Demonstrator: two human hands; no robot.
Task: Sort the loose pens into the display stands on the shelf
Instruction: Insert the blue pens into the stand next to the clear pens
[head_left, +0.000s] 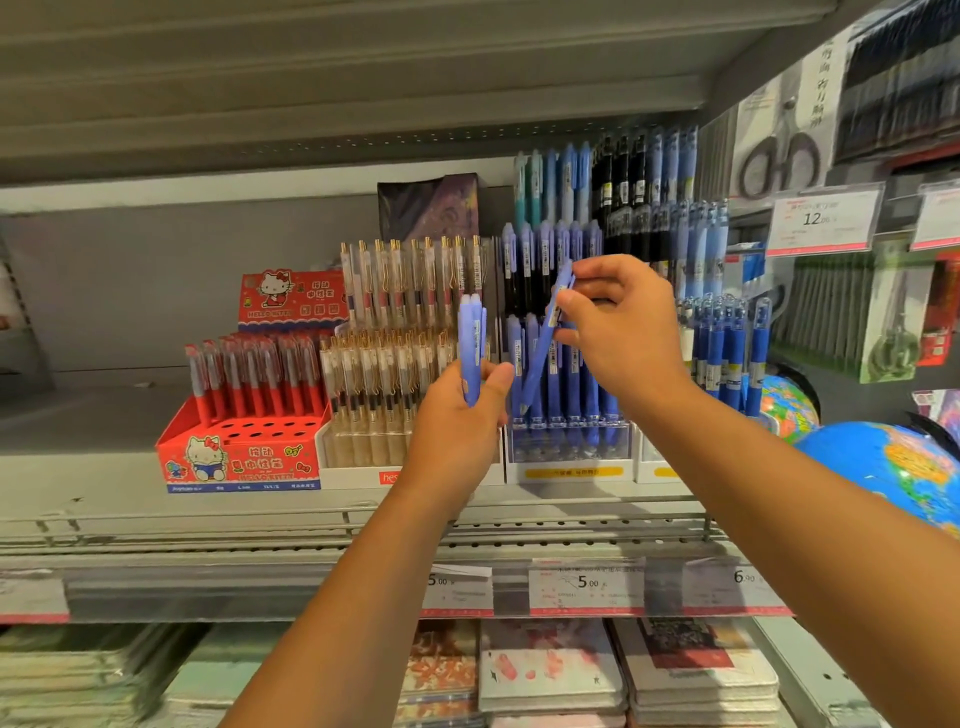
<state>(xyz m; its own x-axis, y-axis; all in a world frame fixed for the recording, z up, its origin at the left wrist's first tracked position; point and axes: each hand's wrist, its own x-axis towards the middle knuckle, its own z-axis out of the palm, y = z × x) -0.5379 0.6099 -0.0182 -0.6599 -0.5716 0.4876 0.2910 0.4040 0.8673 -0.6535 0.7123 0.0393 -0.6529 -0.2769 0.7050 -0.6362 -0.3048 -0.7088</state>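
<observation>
Pinching a tilted blue pen (538, 364) at centre frame, the right hand (623, 332) is probably risking jostling the seated pens (574, 379) out of the stand (571, 449), while the left hand (457, 421) is clasping spare pens (471, 338) in its grip.

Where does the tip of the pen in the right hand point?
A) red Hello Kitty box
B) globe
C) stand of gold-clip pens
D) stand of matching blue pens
D: the right hand pinches a tilted blue pen whose tip points down into the stand of blue pens, right of the gold-clip stand; the left hand holds spare blue pens upright.
</observation>
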